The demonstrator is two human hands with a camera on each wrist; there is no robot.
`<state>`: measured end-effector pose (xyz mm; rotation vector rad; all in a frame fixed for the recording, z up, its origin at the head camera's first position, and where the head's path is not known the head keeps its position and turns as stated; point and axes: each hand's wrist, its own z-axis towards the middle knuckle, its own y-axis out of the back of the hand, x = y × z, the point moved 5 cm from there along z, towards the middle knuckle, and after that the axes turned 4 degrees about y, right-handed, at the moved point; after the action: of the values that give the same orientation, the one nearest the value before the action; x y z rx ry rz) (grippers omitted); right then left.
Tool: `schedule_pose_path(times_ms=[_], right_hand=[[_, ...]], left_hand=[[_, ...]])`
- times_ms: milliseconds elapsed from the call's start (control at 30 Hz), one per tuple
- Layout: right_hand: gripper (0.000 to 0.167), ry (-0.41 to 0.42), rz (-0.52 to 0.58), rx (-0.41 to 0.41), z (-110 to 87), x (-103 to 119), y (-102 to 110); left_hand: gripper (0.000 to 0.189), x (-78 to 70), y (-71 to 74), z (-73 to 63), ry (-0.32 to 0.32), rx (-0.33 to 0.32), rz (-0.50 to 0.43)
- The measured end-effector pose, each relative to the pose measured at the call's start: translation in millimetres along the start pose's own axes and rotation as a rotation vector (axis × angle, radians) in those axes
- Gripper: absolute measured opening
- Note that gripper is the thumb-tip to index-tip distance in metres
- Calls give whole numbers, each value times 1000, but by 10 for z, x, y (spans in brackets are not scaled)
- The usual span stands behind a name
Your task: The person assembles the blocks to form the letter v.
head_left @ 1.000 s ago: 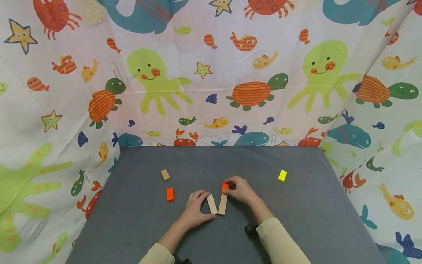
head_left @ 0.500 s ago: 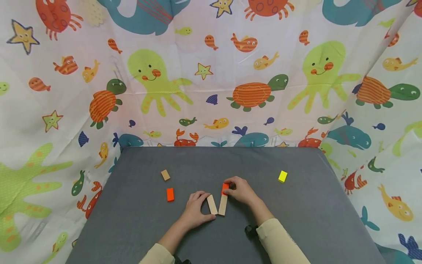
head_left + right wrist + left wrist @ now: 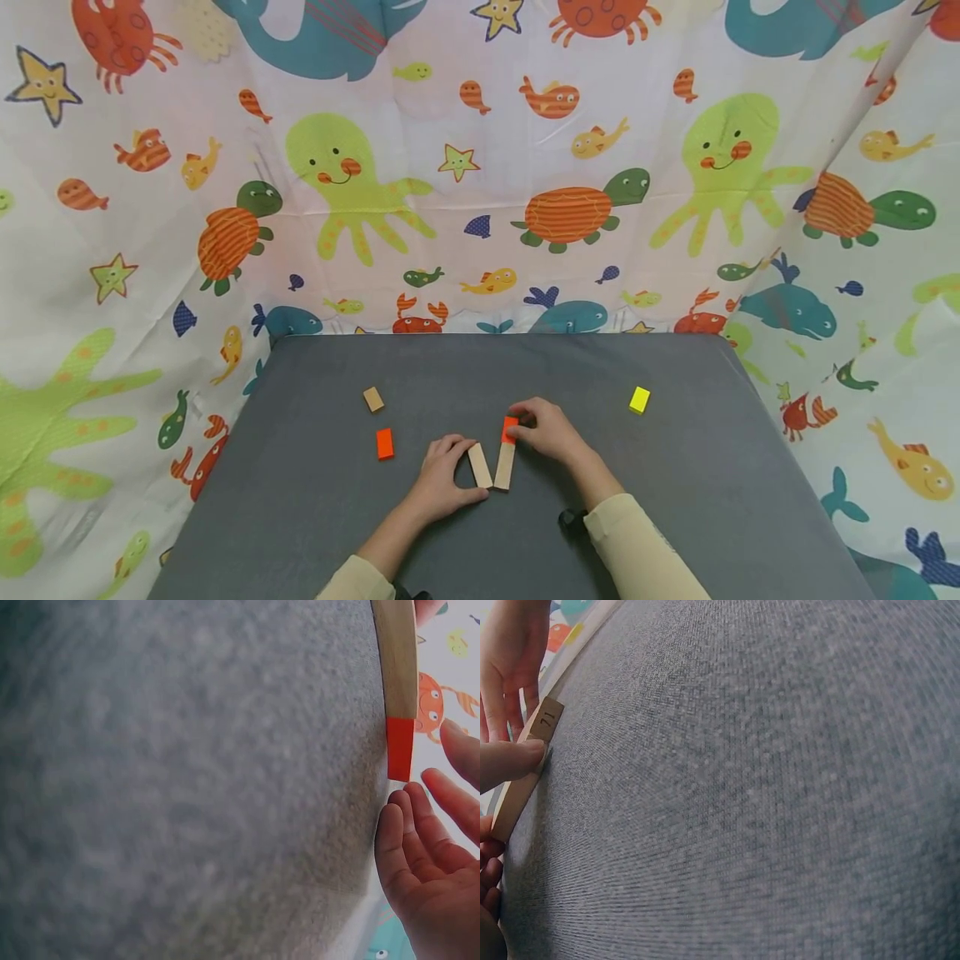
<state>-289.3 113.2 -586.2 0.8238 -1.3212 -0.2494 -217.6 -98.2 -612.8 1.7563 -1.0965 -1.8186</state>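
Note:
Two long pale wooden blocks lie on the grey table in a narrow V, their near ends almost meeting. My left hand [image 3: 441, 479] holds the left wooden block [image 3: 480, 467] lengthwise, index finger at its far end and thumb at its near end. The number 71 shows on this block's end in the left wrist view. An orange block [image 3: 509, 428] lies end to end with the right wooden block [image 3: 504, 468], at its far end. My right hand [image 3: 551, 432] holds the orange block with index finger at its far edge and thumb at its right side.
A short wooden block [image 3: 373, 399] and a second orange block [image 3: 385, 444] lie on the left of the grey table [image 3: 300, 500]. A yellow block [image 3: 639, 400] lies at the right. Behind the table hangs a curtain [image 3: 450, 217] printed with sea animals.

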Motion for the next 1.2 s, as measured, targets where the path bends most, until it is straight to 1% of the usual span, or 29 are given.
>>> schedule_pose_path(times_ms=[300, 567, 800, 1033, 1200], right_hand=[[39, -17, 18, -15, 6, -11, 32], [41, -25, 9, -12, 5, -22, 66], [43, -39, 13, -6, -9, -40, 98], [41, -57, 2, -20, -10, -53, 129], [40, -52, -8, -38, -3, -49, 155]], left_hand=[[81, 10, -3, 2, 1, 2, 5], [82, -3, 2, 2, -4, -9, 10], [82, -15, 9, 4, -8, 4, 13], [82, -11, 11, 8, 0, 7, 12], [82, -1, 7, 9, 6, 14, 13]])
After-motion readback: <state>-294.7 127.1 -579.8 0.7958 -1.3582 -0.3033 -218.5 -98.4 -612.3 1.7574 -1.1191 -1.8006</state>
